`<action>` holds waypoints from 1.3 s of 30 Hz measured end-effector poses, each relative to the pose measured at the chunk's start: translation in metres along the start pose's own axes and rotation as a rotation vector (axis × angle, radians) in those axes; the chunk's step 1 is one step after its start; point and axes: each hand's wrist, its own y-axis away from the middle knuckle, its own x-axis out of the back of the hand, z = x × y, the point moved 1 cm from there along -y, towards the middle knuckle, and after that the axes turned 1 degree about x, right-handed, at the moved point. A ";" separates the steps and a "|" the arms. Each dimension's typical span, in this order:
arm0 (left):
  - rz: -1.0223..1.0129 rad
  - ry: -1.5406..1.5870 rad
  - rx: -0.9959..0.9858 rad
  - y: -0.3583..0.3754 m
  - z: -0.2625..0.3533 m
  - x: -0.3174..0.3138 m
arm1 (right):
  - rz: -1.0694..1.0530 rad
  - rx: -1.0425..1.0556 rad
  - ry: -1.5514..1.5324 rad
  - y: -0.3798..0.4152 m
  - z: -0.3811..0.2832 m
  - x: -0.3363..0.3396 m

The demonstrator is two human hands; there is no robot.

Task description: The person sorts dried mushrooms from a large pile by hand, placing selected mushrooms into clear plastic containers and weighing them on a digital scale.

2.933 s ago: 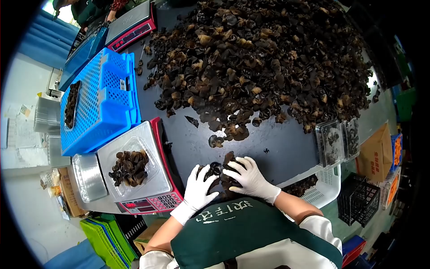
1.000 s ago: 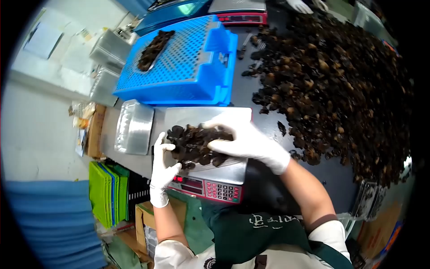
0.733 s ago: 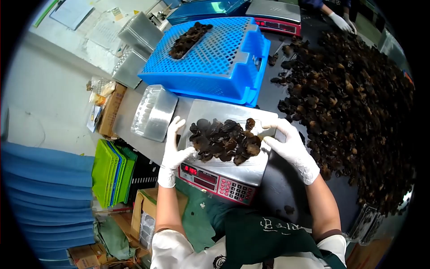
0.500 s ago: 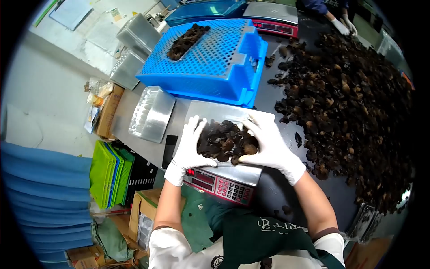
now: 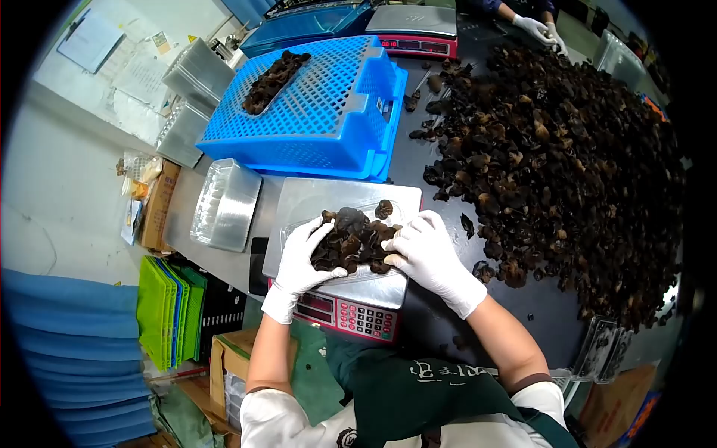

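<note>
Dark wood ear mushrooms (image 5: 349, 235) lie heaped in a clear plastic tray (image 5: 401, 215) on a digital scale (image 5: 328, 191). My gloved left hand (image 5: 302, 260) cups the heap's left side, thumb along the near edge and fingers curled over the far one. At the heap's right side my gloved right hand (image 5: 429, 257) has its fingers bent and pressed together on a mushroom piece, mostly hidden under the fingertips. One small piece sits apart at the tray's far right corner.
A big mushroom pile (image 5: 560, 172) covers the table's right side. Behind the scale is an upturned blue basket (image 5: 291, 142) with a filled tray on top. Stacked clear trays (image 5: 225, 205) stand left. A co-worker's gloved hands (image 5: 541, 31) and another scale (image 5: 414, 45) are farther back.
My right hand has gone from spread around the heap's right side to fingers drawn together on it. The heap looks looser, with one piece separated. The whole view has shifted slightly.
</note>
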 end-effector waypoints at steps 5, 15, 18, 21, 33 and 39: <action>-0.002 0.027 -0.008 0.000 -0.002 0.002 | 0.101 -0.176 -0.379 0.007 0.008 0.005; 0.026 -0.173 -0.048 -0.014 0.032 0.021 | -0.093 -0.070 0.067 -0.003 0.012 -0.002; 0.020 -0.240 0.003 -0.024 0.056 0.006 | -0.023 -0.102 -0.003 -0.003 0.017 -0.007; 0.017 -0.243 -0.043 -0.029 0.057 -0.015 | -0.080 -0.238 -0.187 0.001 0.019 0.004; -0.007 -0.176 0.037 -0.019 0.055 -0.007 | 0.074 -0.564 0.185 0.072 0.071 0.051; 0.474 0.311 0.350 0.015 0.018 0.043 | 0.086 -0.835 -0.244 0.099 0.071 0.062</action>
